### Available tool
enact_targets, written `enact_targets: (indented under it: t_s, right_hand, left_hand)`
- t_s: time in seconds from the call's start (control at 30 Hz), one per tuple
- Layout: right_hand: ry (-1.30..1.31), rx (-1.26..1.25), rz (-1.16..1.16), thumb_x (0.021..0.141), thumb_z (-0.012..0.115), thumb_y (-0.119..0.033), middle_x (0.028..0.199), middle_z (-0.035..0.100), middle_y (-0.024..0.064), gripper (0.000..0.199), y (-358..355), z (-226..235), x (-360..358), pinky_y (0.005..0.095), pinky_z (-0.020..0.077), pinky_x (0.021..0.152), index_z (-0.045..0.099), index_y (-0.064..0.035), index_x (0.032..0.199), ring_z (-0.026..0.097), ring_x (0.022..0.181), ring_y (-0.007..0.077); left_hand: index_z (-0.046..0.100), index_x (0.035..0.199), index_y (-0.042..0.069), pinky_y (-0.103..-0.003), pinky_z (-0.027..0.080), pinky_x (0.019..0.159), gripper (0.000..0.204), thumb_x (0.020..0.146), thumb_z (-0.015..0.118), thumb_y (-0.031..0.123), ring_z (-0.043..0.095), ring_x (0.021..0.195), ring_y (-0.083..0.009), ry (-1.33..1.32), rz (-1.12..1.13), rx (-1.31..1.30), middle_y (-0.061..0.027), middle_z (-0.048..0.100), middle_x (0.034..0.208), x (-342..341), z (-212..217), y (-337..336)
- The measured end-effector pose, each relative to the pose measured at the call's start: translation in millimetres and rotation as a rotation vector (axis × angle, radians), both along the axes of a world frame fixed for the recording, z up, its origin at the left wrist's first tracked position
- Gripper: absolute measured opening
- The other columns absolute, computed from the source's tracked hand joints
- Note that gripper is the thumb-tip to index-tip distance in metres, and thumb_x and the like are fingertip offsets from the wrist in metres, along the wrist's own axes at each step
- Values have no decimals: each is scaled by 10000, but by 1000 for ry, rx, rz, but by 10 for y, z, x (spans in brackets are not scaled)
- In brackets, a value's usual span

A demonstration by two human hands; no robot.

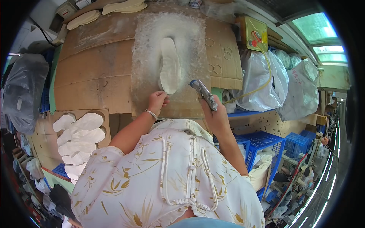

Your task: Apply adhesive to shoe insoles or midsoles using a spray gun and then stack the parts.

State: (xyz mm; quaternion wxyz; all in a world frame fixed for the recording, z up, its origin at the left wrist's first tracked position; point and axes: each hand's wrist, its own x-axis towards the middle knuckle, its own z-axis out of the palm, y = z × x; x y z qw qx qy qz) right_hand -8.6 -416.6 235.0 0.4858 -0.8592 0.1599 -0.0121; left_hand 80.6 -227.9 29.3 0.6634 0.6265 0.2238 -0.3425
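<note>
A cream shoe insole (170, 66) lies lengthwise on a cardboard sheet (146, 49) coated with whitish residue. My left hand (157, 102) is closed, with its fingertips pinching the insole's near end. In my right hand (216, 116) is a metal spray gun (205, 95), its nozzle turned toward the insole and a short distance to the right of it. My fingers wrap round the gun's handle. A yellowish hose (262, 88) runs from near the gun toward a yellow metal tin (255, 32) at the far right.
Overlapping white insoles (81, 136) lie on cardboard at the left. Stacked insoles (124, 6) sit at the far edge. Rubber bands (227, 53) lie right of the coated sheet. Plastic-wrapped bundles (262, 76) and a blue crate (266, 146) stand to the right; a grey bag (24, 91) stands left.
</note>
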Motion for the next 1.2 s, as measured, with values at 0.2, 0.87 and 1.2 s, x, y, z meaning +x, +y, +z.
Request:
enact_targets:
  t_s: [0.2,0.87,1.2]
  right_hand:
    - [31,-4,49,905,613,-176,663,554,180,188,27,14,-91,356,430,554,525,-16,949,502,563,314]
    - [106,1,44,905,602,-177,700,585,196,190,70,-7,-292,380,453,590,537,-19,987,571,638,375]
    - [152,33,72,898,615,-188,709,595,201,199,114,-37,-434,394,449,595,544,-33,1000,589,665,389]
  left_hand:
    - [613,936,78,-226,474,528,143,886,606,212,636,654,-113,-1,0,-4,-30,665,859,-9,2,-2]
    - [608,962,76,-226,477,531,145,890,595,202,636,665,-114,9,-8,-15,-31,662,874,-10,-21,0]
    - [610,964,75,-223,477,523,139,892,595,193,637,661,-118,14,-7,-6,-33,660,862,-8,-8,-2]
